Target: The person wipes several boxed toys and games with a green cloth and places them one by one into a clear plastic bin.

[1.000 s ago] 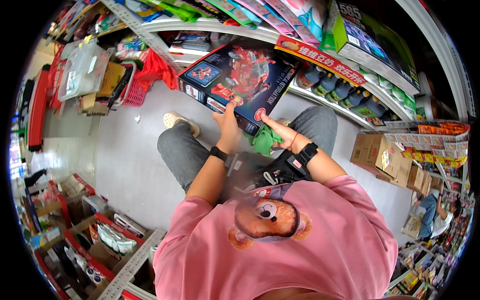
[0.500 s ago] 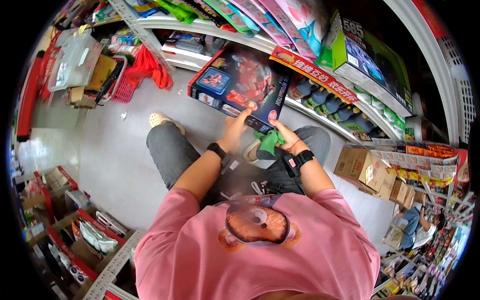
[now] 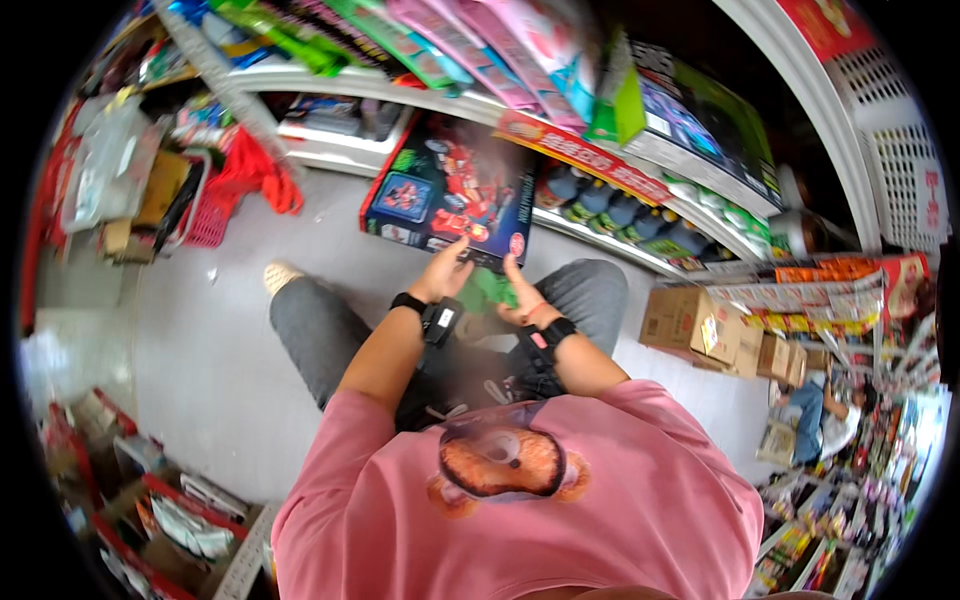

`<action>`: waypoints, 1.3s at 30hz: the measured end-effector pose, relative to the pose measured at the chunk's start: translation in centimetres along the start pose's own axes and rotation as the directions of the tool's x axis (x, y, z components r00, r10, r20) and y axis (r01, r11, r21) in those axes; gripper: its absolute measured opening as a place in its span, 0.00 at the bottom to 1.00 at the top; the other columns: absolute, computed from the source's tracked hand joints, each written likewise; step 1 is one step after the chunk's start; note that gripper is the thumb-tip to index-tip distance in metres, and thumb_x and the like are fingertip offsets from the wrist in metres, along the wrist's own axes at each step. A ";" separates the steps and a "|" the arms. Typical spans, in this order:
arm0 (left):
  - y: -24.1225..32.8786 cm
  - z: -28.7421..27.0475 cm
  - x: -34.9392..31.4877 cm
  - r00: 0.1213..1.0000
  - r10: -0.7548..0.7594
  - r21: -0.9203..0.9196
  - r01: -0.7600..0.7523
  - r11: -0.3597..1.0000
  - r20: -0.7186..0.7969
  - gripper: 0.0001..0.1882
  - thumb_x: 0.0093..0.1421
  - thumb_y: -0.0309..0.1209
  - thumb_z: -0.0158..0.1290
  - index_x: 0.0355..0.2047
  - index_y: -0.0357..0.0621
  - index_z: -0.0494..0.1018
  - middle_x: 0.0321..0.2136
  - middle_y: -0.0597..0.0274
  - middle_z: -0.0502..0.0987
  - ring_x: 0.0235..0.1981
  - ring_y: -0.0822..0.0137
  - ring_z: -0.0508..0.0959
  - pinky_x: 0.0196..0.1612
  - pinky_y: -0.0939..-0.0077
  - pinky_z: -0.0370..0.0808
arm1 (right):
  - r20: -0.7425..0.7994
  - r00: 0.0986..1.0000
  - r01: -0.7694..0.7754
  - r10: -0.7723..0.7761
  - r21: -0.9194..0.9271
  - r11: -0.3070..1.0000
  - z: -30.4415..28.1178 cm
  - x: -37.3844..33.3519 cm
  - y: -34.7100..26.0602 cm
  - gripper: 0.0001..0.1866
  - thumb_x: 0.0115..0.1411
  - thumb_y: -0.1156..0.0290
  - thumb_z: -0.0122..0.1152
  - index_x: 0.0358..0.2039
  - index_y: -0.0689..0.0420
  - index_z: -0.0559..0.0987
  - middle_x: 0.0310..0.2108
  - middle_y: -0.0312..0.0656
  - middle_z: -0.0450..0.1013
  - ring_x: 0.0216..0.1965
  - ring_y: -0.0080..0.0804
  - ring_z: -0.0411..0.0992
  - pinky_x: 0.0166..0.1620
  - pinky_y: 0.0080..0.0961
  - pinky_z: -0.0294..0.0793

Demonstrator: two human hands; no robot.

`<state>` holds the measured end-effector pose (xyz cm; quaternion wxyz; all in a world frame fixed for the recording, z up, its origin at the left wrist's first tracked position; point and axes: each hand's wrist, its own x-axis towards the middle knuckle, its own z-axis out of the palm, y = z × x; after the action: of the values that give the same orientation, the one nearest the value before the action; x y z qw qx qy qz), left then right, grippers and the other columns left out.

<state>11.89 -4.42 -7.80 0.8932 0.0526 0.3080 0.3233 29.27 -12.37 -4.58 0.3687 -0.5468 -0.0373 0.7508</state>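
Note:
A large, dark toy box (image 3: 455, 190) with a red vehicle or robot printed on it lies face up in front of the lower shelf. Its far edge reaches in below the shelf edge above. My left hand (image 3: 443, 272) grips the box's near edge, thumb on top and fingers beneath. At the near right corner, my right hand (image 3: 522, 298) has its thumb up against the box. A crumpled green cloth (image 3: 488, 288) is bunched between my right hand and the box. The fingers under the box are partly hidden.
Right of the box, dark bottles (image 3: 610, 208) line the lower shelf. Above them stand a green-and-black box (image 3: 690, 125) and several colourful bags (image 3: 470, 45). A pink basket (image 3: 207, 215) with a red bag (image 3: 255, 175) is at left. Cardboard boxes (image 3: 690, 328) and another person (image 3: 825, 415) are at right.
The toy box has moved away from me toward the shelf, and its far edge now goes under the upper shelf. Both hands moved forward with it. The view has shifted slightly.

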 end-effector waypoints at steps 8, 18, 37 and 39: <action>3.5 3.0 -3.7 0.994 0.088 0.141 -0.078 0.987 -0.066 0.16 0.59 0.38 0.56 0.43 0.48 0.68 0.41 0.68 0.71 0.45 0.70 0.69 0.49 0.73 0.66 | 0.108 0.994 -0.040 0.001 0.365 0.930 3.1 6.5 -1.6 0.26 0.46 0.35 0.65 0.29 0.44 0.76 0.24 0.29 0.74 0.22 0.24 0.71 0.17 0.17 0.62; 11.0 -1.7 -10.9 0.895 0.306 0.538 -0.092 0.838 -0.325 0.31 0.58 0.37 0.55 0.59 0.43 0.58 0.56 0.61 0.63 0.58 0.65 0.63 0.57 0.67 0.64 | 0.138 0.990 -0.083 0.002 0.584 0.808 2.2 13.3 -5.0 0.21 0.48 0.48 0.70 0.36 0.46 0.77 0.33 0.29 0.77 0.31 0.24 0.76 0.16 0.12 0.59; 15.5 -4.7 -10.9 0.826 0.402 0.557 -0.134 0.820 -0.394 0.27 0.60 0.35 0.52 0.57 0.38 0.61 0.56 0.55 0.65 0.55 0.65 0.66 0.55 0.72 0.65 | -0.228 0.967 -0.021 0.112 0.369 0.929 -1.0 24.9 -11.4 0.27 0.57 0.37 0.51 0.35 0.50 0.75 0.26 0.32 0.74 0.22 0.25 0.70 0.14 0.16 0.54; 15.3 -4.7 -11.0 0.822 0.404 0.555 -0.132 0.821 -0.401 0.27 0.60 0.35 0.52 0.57 0.38 0.61 0.56 0.55 0.65 0.55 0.65 0.66 0.54 0.71 0.65 | -0.278 0.957 -0.002 0.079 0.266 0.964 -1.2 25.6 -11.3 0.27 0.60 0.38 0.47 0.33 0.51 0.73 0.23 0.34 0.70 0.18 0.26 0.65 0.15 0.18 0.56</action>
<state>-5.81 0.41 -1.47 0.6791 0.2423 0.5917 0.3605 32.74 10.62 -20.17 0.4239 -0.5965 0.1275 0.6695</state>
